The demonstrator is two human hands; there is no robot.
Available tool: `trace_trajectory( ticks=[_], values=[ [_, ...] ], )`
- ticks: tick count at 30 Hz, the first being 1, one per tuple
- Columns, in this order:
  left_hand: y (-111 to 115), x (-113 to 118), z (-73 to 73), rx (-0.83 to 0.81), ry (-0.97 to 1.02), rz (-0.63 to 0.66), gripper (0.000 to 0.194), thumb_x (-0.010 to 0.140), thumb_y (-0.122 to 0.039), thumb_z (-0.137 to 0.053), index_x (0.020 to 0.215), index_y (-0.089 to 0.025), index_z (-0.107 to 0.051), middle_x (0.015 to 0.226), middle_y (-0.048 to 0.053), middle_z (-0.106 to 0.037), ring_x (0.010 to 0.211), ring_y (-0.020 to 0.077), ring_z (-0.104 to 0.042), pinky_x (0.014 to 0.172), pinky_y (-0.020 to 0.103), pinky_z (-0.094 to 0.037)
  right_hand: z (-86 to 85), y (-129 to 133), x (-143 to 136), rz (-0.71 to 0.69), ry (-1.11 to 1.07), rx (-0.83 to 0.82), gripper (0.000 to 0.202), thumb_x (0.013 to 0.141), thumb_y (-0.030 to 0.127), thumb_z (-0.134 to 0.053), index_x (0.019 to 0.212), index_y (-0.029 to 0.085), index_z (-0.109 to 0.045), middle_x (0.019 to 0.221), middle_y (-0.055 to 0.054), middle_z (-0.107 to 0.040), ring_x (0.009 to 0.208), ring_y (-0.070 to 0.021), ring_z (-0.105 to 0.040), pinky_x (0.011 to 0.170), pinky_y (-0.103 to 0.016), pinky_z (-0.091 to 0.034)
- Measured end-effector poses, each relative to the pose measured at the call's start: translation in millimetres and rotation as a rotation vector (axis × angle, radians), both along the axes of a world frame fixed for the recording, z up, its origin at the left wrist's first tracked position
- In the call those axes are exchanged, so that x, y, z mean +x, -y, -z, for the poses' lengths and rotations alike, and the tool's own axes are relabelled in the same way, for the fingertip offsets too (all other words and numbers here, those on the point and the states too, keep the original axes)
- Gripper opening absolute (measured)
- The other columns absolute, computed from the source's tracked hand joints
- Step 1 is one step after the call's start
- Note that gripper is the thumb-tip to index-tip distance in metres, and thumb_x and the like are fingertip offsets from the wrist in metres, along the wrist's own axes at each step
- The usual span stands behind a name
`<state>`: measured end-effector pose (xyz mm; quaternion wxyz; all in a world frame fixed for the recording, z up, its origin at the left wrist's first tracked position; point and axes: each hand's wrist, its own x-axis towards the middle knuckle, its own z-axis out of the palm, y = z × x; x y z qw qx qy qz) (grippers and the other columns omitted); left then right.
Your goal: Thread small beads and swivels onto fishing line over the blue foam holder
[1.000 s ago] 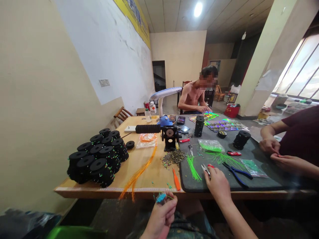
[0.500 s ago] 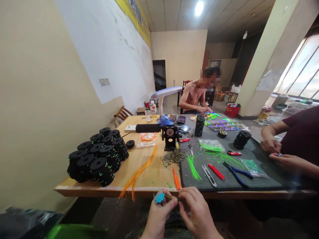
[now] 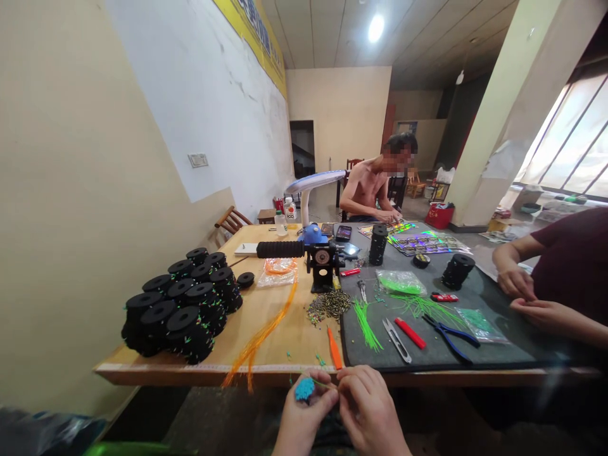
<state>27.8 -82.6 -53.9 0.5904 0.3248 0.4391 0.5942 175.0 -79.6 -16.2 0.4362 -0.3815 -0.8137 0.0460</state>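
Observation:
Just in front of the table's near edge, my left hand [image 3: 306,418] has its thumb and finger pinched on a thin green strand [image 3: 324,385]. A bumpy turquoise cluster [image 3: 304,389] sits against the fingers of that hand; how it is fixed there is hidden. My right hand [image 3: 369,402] is closed, its fingertips meeting the left thumb tip at the strand's end. What lies between the right fingertips is too small to make out. An orange-handled tool [image 3: 334,351] lies beyond the hands, with tiny green pieces [image 3: 320,360] beside it.
Black foam spools [image 3: 180,320] crowd the table's left. A black-handled device [image 3: 323,259] stands mid-table behind small metal beads [image 3: 332,304]. Orange strands [image 3: 261,339] trail over the edge. Snips [image 3: 398,341], pliers [image 3: 453,335] and green strands [image 3: 367,326] lie on the grey mat. Two people work nearby.
The view has shifted slightly, so the table appears a little lower and further left. Both hands stay together, with the turquoise cluster turned more toward the camera.

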Motion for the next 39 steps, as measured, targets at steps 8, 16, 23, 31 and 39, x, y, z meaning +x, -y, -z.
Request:
trace_trajectory(
  ticks=[8, 16, 23, 31, 39],
  values=[
    [5, 10, -0.1, -0.147, 0.06, 0.033, 0.041, 0.051, -0.046, -0.089, 0.068, -0.014, -0.069, 0.051, -0.005, -0.053, 0.039, 0.0031, -0.034, 0.038, 0.016, -0.022, 3.7, 1, 1, -0.001, -0.008, -0.017, 0.019, 0.079, 0.006, -0.05, 0.087, 0.023, -0.051, 0.087, -0.004, -0.066, 0.08, -0.0202, -0.061, 0.072, -0.033, -0.047],
    [2, 3, -12.1, -0.256, 0.171, 0.121, 0.051, 0.045, -0.052, -0.089, 0.068, -0.014, -0.064, 0.043, -0.013, -0.029, 0.037, -0.0002, -0.015, 0.036, 0.015, -0.006, 11.5, -14, 11, 0.003, -0.032, -0.133, 0.017, 0.085, 0.01, -0.05, 0.095, 0.023, -0.055, 0.09, -0.005, -0.066, 0.083, -0.0196, -0.063, 0.071, -0.029, -0.05],
    [4, -1, -17.0, -0.256, 0.217, 0.103, 0.048, 0.047, -0.043, -0.092, 0.074, -0.013, -0.066, 0.067, -0.002, -0.059, 0.039, -0.0026, -0.023, 0.037, 0.015, -0.006, 19.7, -67, 29, 0.316, 0.227, -0.237, 0.015, 0.087, 0.015, -0.051, 0.094, 0.02, -0.063, 0.087, -0.007, -0.07, 0.081, -0.0216, -0.067, 0.07, -0.028, -0.049],
    [5, -1, -28.2, -0.302, 0.259, 0.09, 0.046, 0.044, -0.036, -0.093, 0.071, -0.012, -0.065, 0.057, -0.006, -0.051, 0.039, -0.0021, -0.023, 0.039, 0.015, -0.004, 19.5, -84, 17, 0.359, 0.311, -0.318, 0.016, 0.086, 0.014, -0.053, 0.077, 0.022, -0.063, 0.08, -0.005, -0.069, 0.068, -0.0192, -0.065, 0.057, -0.024, -0.039],
    [3, -2, -24.1, -0.347, 0.328, 0.018, 0.05, 0.04, -0.03, -0.093, 0.075, -0.014, -0.062, 0.065, -0.004, -0.057, 0.039, -0.0028, -0.026, 0.039, 0.014, -0.005, 15.6, -60, 21, 0.236, 0.117, -0.377, 0.018, 0.09, 0.021, -0.048, 0.076, 0.02, -0.06, 0.075, -0.003, -0.066, 0.071, -0.0173, -0.064, 0.064, -0.023, -0.045]
  ],
)
